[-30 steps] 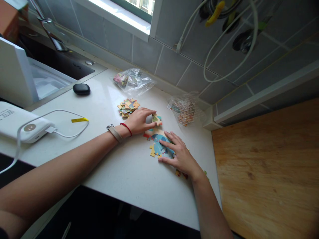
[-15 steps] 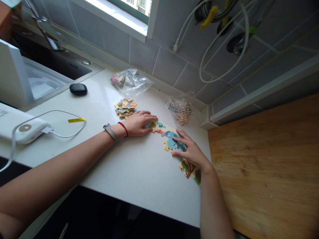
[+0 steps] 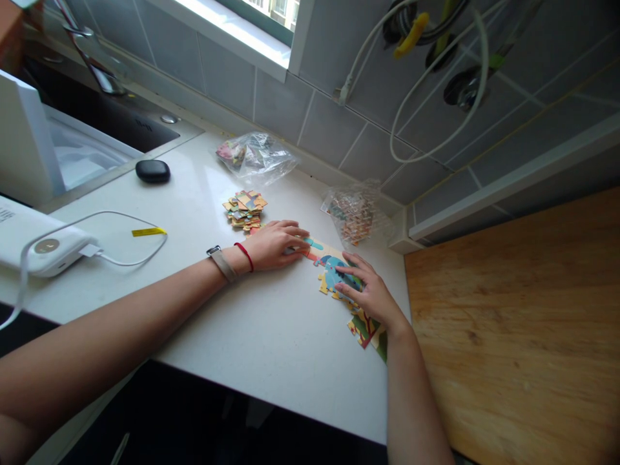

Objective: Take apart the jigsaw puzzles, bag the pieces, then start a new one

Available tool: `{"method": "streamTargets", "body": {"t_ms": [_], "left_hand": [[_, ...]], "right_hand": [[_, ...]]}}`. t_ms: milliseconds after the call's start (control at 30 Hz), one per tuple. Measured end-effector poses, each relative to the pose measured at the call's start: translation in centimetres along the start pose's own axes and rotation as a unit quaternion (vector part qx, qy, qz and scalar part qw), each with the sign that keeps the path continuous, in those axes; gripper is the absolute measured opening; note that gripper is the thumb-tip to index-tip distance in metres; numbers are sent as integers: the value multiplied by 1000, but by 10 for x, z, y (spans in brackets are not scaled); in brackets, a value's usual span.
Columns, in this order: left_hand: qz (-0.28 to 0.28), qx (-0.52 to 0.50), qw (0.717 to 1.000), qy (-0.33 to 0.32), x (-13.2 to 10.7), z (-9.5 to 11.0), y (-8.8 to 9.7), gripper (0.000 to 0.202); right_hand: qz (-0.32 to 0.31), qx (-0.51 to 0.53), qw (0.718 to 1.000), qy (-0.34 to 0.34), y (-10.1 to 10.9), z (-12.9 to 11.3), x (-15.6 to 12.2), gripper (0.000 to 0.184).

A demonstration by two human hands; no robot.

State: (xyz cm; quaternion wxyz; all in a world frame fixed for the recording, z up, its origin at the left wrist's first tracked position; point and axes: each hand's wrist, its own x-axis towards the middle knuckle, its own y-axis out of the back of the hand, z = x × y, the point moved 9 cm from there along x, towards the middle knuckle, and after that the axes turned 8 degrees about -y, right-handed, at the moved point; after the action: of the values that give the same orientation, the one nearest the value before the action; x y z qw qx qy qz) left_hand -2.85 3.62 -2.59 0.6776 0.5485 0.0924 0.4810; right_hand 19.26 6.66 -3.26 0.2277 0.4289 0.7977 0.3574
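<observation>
A partly joined jigsaw puzzle (image 3: 332, 276) lies on the white counter, with a blue elephant in its picture. My left hand (image 3: 278, 245) rests over its left end, fingers stretched forward and touching the pieces there. Those pieces are partly hidden under the fingers. On the elephant part lies my right hand (image 3: 371, 290), its fingers spread apart. Green and red puzzle pieces (image 3: 362, 328) show beside my right wrist, which covers some of them. A pile of loose puzzle pieces (image 3: 245, 210) sits just behind my left hand.
Two clear plastic bags with puzzle pieces, one bag (image 3: 254, 158) and another bag (image 3: 356, 210), lie near the tiled wall. A black case (image 3: 153, 171) and a white power bank (image 3: 58, 248) with a cable are at left. A wooden board (image 3: 513, 323) stands at right.
My left hand has shifted slightly right along the puzzle, and its fingers now cover the green part that showed before. My right hand has stayed almost in place.
</observation>
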Motion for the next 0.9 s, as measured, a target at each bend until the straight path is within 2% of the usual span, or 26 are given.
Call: {"method": "streamTargets", "body": {"t_ms": [400,567,767,900], "left_hand": [[-37,38,998,20,1,0,-8,29],[-19,38,998,37,0,1,-10,27],[6,36,997,70,0,-5,-11,36],[8,41,997,65,0,-2,-12,31]], "right_hand": [[44,-15,999,8,0,-4,2,37],[54,-23,998,5,0,-4,2,35],[61,-30,998,6,-1,-6,2,33],[68,-33,997,4,-1,-7,2,34]]}}
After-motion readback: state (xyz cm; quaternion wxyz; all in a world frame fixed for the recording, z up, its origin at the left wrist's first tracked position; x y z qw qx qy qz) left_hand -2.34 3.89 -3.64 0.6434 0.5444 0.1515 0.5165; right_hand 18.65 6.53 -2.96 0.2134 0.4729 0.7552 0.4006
